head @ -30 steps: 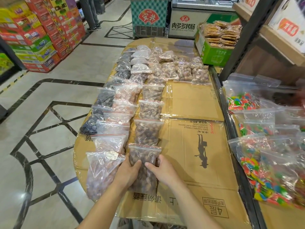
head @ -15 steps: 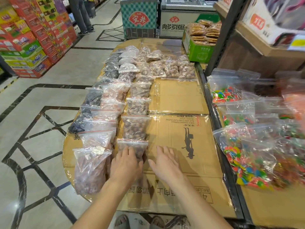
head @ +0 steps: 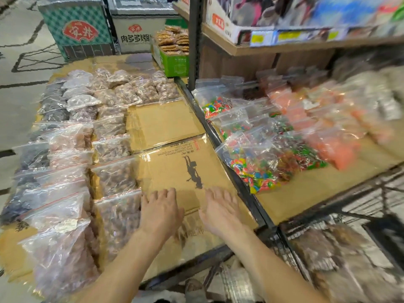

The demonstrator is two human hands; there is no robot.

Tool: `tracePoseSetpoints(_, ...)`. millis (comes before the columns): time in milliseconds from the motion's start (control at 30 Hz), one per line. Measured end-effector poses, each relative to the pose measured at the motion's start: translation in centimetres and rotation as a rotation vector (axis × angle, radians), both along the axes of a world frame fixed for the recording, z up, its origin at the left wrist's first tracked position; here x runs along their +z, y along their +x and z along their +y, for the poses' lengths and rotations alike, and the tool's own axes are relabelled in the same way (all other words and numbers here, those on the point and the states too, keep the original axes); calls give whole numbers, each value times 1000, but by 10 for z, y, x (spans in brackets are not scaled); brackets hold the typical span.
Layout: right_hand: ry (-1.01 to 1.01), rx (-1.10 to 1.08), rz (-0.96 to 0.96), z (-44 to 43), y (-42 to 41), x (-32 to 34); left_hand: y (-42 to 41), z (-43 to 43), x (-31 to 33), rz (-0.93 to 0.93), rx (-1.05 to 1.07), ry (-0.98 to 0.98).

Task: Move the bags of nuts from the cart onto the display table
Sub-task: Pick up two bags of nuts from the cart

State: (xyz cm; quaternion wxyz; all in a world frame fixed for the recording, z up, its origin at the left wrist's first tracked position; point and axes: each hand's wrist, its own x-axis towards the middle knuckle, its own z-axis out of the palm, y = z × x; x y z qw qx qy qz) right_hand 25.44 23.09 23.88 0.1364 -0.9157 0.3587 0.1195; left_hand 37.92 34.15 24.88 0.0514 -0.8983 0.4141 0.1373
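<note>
Clear zip bags of nuts lie in rows on the cardboard-covered display table (head: 166, 125). The nearest bag of brown nuts (head: 119, 221) lies flat at the front of the middle row. My left hand (head: 160, 212) hovers just right of it, fingers straight, holding nothing. My right hand (head: 220, 209) is beside it over bare cardboard, also empty with fingers spread. At the lower right is a wire cart (head: 341, 217) with blurred bags of nuts (head: 323, 250) inside.
A black-framed shelf (head: 227, 149) to the right holds bags of coloured candy (head: 258, 165) and orange snacks. A green crate of biscuits (head: 175, 60) stands behind the table, with two freezer chests (head: 76, 31) further back. Tiled floor lies to the left.
Both hands let go of the nearest nut bag and moved right across the cardboard. The view swung right, bringing the candy shelf and the cart into sight.
</note>
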Motion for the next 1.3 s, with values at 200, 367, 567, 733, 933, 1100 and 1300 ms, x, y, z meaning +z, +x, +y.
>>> tracePoseSetpoints(200,-42,-219,45,14,-53,17,-32,-16,12,-3,-251,-62)
tracePoseSetpoints(367,-69,-361,48,25,-98,16,-70,-29,15,4,-397,-74)
tracePoseSetpoints(567,-38,-504,60,22,-152,17,-117,-53,9,11,-518,-57)
tracePoseSetpoints(733,6,-606,44,2,-206,14,-167,-87,8,-7,-624,-68)
tracePoseSetpoints(933,31,-730,-23,-26,-286,2,-248,-134,1,-16,-765,-36)
tracePoseSetpoints(1100,50,-798,-25,-47,-346,-13,-306,-166,-11,-9,-852,30)
tracePoseSetpoints(1300,83,-854,-33,-68,-393,-30,-352,-199,-24,-18,-901,49)
